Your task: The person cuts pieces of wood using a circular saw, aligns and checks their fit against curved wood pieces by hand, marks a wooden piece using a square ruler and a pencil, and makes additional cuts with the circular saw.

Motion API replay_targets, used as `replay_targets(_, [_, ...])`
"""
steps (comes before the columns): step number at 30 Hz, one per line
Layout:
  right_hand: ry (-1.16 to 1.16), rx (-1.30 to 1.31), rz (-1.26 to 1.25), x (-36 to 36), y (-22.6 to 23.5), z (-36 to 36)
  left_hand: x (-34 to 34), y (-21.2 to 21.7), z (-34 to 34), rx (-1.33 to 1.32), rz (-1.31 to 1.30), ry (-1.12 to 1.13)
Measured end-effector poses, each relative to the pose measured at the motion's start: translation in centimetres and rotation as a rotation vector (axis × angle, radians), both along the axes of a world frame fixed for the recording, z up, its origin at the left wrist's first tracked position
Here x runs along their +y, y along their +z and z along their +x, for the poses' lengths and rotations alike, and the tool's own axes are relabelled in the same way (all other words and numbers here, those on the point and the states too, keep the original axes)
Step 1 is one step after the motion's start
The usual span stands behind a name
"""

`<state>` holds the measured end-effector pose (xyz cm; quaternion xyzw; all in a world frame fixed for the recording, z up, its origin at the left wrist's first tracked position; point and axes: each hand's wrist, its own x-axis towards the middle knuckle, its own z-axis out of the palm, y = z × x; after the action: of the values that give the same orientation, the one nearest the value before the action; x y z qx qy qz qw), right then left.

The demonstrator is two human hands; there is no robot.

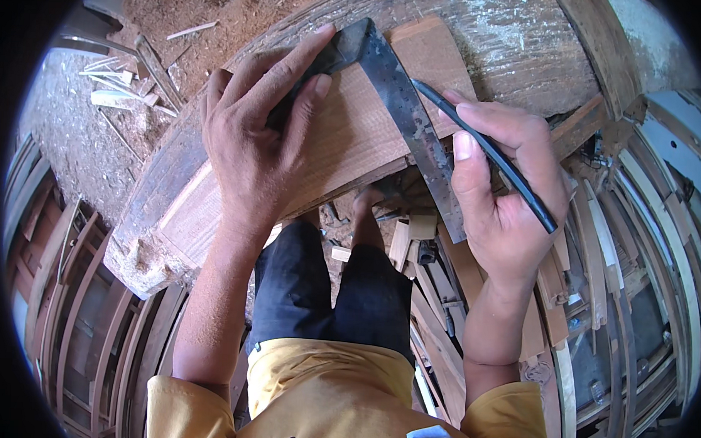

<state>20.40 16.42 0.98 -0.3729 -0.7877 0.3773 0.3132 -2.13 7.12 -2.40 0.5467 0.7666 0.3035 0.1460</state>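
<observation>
A try square lay across a reddish-brown wooden board, which rested on a thick, weathered timber workbench. The square's dark stock ran along the far side of the board, and its 1 blotched steel blade slanted toward the person, crossing the board and jutting past the near edge over the gap below. The board showed on both sides of the blade.

The left hand was clamped on the stock, its index finger stretched along the far side and its thumb on the near side. The right hand was closed on a black pen, gripped between thumb and fingers on the right side of the blade. The pen's narrow end pointed away from the person and sat right at the blade's edge; whether it touched the board could not be told. Its blunt end stuck out toward the lower right.

Beyond the bench's left end, pale wood slivers lay in a heap on the floor, near a spread of brown sawdust. Long timber strips were piled at the right, below the bench. The person, in a mustard-yellow shirt and dark shorts, stood facing the bench with 2 bare forearms reaching over it.
</observation>
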Motion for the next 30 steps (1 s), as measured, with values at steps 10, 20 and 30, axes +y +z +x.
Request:
replay_targets(10, [0.012,-0.203,-0.131,0.9,2.4,0.2,-0.1,-0.5,0.1,-0.035,0.035,-0.008])
replay_targets(20, [0.11,-0.401,-0.129,-0.3,5.0,2.5,-0.1,-0.6,0.1,0.002,0.07,-0.002])
replay_targets(30, [-0.076,0.112,-0.039,-3.3,11.2,10.4,-2.1,0.7,1.3,0.09,0.277,-0.106])
